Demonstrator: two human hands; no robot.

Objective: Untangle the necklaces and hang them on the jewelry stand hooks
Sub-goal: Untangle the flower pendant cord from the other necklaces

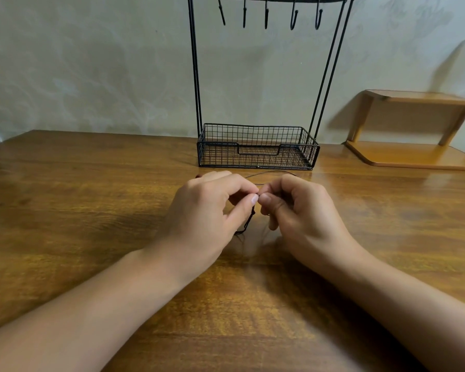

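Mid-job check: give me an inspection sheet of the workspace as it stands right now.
Surface: wooden table, glossy.
Job's things: black necklace cord pinched between both hands; jewelry stand behind, its hooks bare.
Clutter: nothing seen.
Hands: left hand and right hand both pinch the cord, fingertips meeting.
Cables: nothing seen.
Surroundings: pale wall; wooden corner shelf at right.

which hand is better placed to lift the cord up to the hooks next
Probably the right hand: it sits more directly below the empty hooks, though both it and the left hand pinch the black cord.
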